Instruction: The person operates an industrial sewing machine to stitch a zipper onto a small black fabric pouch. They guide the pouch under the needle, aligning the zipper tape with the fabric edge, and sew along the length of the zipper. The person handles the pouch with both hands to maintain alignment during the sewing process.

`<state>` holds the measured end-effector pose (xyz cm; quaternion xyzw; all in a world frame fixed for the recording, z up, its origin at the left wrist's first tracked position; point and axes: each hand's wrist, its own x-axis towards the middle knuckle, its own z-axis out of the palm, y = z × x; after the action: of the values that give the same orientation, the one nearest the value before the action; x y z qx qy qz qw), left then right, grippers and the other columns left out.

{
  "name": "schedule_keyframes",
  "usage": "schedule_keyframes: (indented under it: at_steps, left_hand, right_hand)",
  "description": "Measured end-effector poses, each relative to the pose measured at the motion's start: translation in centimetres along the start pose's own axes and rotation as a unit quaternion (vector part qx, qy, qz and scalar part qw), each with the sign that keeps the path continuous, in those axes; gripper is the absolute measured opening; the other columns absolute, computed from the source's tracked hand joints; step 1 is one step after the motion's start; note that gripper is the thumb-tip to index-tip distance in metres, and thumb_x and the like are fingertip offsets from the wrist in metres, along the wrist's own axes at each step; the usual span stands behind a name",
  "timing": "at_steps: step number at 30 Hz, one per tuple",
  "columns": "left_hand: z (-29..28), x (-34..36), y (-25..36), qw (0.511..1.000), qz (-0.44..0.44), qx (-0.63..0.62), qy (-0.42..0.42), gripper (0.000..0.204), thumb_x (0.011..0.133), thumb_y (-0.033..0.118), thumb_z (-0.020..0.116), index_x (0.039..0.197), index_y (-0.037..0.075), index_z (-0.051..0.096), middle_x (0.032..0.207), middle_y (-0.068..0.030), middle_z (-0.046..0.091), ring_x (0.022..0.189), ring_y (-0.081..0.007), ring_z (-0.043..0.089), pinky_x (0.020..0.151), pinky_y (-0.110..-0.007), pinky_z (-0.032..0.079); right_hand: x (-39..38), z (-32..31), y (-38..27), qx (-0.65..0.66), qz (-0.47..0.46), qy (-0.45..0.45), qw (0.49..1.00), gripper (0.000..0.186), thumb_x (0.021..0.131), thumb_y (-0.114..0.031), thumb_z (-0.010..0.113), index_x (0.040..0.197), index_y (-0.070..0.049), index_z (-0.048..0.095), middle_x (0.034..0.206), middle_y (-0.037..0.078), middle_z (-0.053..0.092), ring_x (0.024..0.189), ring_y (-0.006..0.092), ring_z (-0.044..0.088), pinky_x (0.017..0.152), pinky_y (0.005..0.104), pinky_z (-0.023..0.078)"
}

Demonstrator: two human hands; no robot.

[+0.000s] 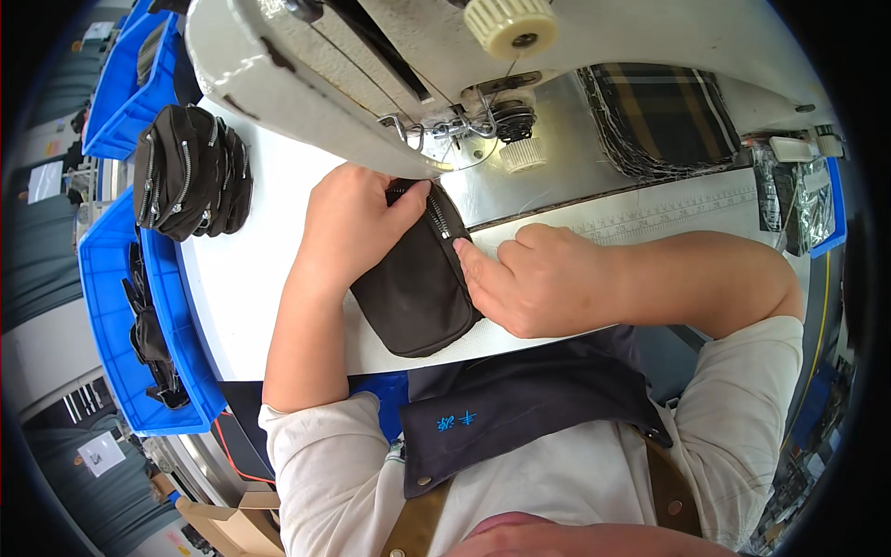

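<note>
A dark brown zippered pouch (418, 302) lies flat at the front of the sewing machine, its far end close to the needle area. My left hand (351, 223) grips the pouch's far left edge, the thumb lying beside the silver zipper (436, 212). On the pouch's right edge, my right hand (529, 278) is closed, with its index fingertip by the zipper slider; the other fingers curl against the side. Above the hands is the white sewing machine (306, 93), its needle and presser foot partly hidden behind the machine head.
Similar dark pouches (190, 172) are stacked at the left. Blue bins (121, 278) stand beyond the table's left edge, one with dark pieces inside. Plaid fabric pieces (664, 121) lie right of the needle, behind a printed ruler (664, 212). A blue tray (831, 209) holds clear-wrapped items.
</note>
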<state>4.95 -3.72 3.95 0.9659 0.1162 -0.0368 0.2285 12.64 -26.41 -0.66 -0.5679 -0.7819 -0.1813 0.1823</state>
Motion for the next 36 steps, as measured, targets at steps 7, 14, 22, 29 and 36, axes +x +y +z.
schedule_keyframes:
  at_steps: [7, 14, 22, 29, 36]
  left_hand:
    - [0.05, -0.16, 0.53, 1.000, -0.007, 0.002, 0.009, 0.018, 0.088, 0.014, 0.077, 0.105, 0.007, 0.074, 0.095, -0.0085, 0.076, 0.088, -0.0196, 0.074, 0.080, -0.031, 0.055]
    - [0.41, -0.18, 0.47, 0.999, 0.008, 0.018, 0.028, 0.018, 0.086, 0.011, 0.078, 0.103, 0.006, 0.074, 0.094, -0.0081, 0.076, 0.086, -0.0202, 0.073, 0.078, -0.031, 0.056]
    - [0.62, -0.13, 0.15, 0.997, 0.041, 0.027, 0.052, 0.017, 0.085, 0.008, 0.077, 0.101, 0.004, 0.074, 0.091, -0.0090, 0.075, 0.083, -0.0220, 0.072, 0.076, -0.032, 0.055]
    - [0.57, -0.01, 0.03, 0.997, 0.043, 0.030, 0.050, 0.016, 0.085, 0.008, 0.076, 0.101, 0.004, 0.073, 0.090, -0.0095, 0.075, 0.082, -0.0232, 0.072, 0.076, -0.033, 0.055]
    - [0.56, -0.15, 0.57, 0.993, 0.056, 0.056, 0.084, 0.016, 0.086, 0.014, 0.077, 0.097, 0.005, 0.069, 0.092, -0.0093, 0.073, 0.083, -0.0245, 0.072, 0.074, -0.035, 0.055]
  right_hand:
    - [-0.03, -0.28, 0.10, -0.001, -0.005, -0.002, 1.000, 0.027, 0.073, -0.020, 0.069, 0.087, 0.002, 0.074, 0.101, 0.027, 0.075, 0.056, 0.0166, 0.063, 0.047, 0.0299, 0.045]
    - [-0.10, -0.35, -0.18, -0.017, 0.008, 0.001, 1.000, 0.027, 0.072, -0.021, 0.069, 0.086, 0.001, 0.076, 0.099, 0.022, 0.075, 0.057, 0.0149, 0.060, 0.048, 0.0290, 0.043]
    - [-0.15, -0.29, -0.14, -0.010, 0.017, 0.008, 1.000, 0.028, 0.071, -0.022, 0.068, 0.086, 0.001, 0.076, 0.099, 0.022, 0.075, 0.058, 0.0156, 0.059, 0.049, 0.0297, 0.043]
    - [-0.01, -0.33, -0.05, -0.010, 0.018, 0.004, 1.000, 0.028, 0.072, -0.022, 0.068, 0.086, 0.001, 0.075, 0.100, 0.022, 0.075, 0.058, 0.0159, 0.060, 0.049, 0.0299, 0.043]
    - [-0.20, -0.35, -0.22, -0.015, 0.019, -0.022, 0.999, 0.027, 0.075, -0.020, 0.069, 0.090, 0.001, 0.075, 0.105, 0.024, 0.074, 0.056, 0.0163, 0.060, 0.047, 0.0306, 0.046]
